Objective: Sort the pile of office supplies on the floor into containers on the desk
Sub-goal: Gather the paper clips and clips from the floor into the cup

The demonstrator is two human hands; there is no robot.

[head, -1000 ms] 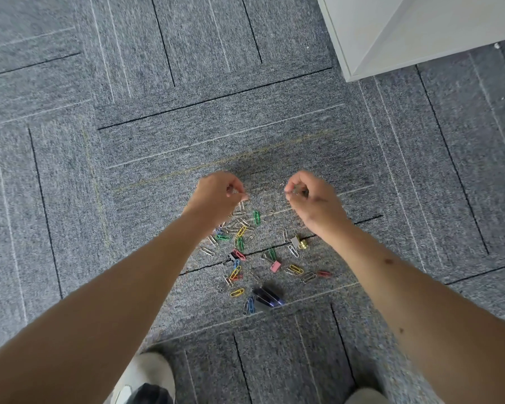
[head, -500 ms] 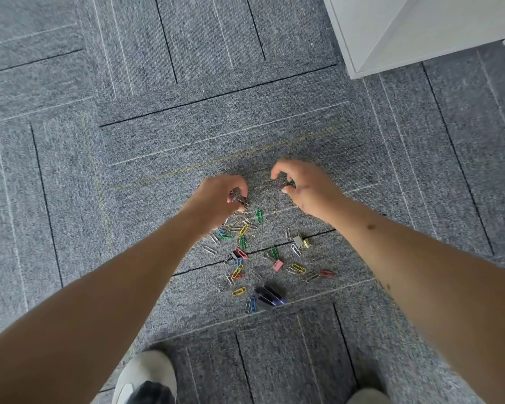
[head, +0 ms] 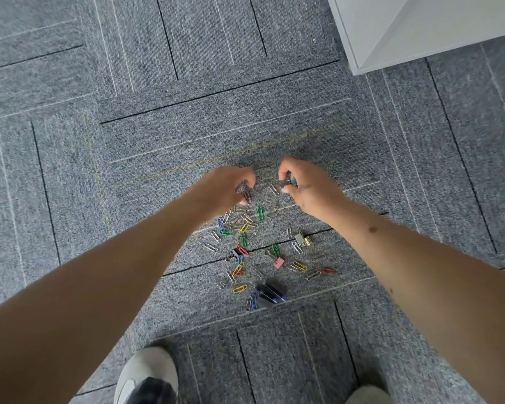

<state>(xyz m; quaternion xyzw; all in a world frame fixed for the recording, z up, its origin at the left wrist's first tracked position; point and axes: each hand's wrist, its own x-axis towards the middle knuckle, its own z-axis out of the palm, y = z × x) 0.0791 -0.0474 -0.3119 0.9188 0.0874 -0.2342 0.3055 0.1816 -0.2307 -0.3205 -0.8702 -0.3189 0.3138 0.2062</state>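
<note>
Pinch at the right grip [head: 306, 188]: thumb and curled fingers closed on a small teal-green piece [head: 294, 181], too small to tell what kind. Across at 9 o'clock, left grip [head: 228, 186], likewise curled, holding a bunch of silver wire paper clips [head: 246, 195] low over the carpet.

Between the two, apart from both, a loose silver wire paper clip [head: 272, 188] flat on the grey carpet-tile floor [head: 187, 118], long axis running from 11 to 5 o'clock. Lies at 9 o'clock of the right grip, just beside its thumb tip; farther from the left. Likely next pick, then, and likely for the right: a short sideways reach, fingertips set across the wire rather than along it.

Toward 6 o'clock, the scattered pile of coloured and silver paper clips [head: 242, 228], spread thin rather than heaped. A green coated paper clip [head: 260, 213] nearest the grips, a gold metal binder clip [head: 303, 239] at 5 o'clock, then a pink binder clip [head: 278, 263] and a dark purple-black block [head: 270, 293] nearer the pale shoe [head: 146, 371]. Most of the sorting judged undone.

No containers in view. At 1 o'clock, well apart, corner of a white panel-sided piece of furniture [head: 391, 30]; whether the desk, cannot tell. No brand, label or readable writing anywhere.
</note>
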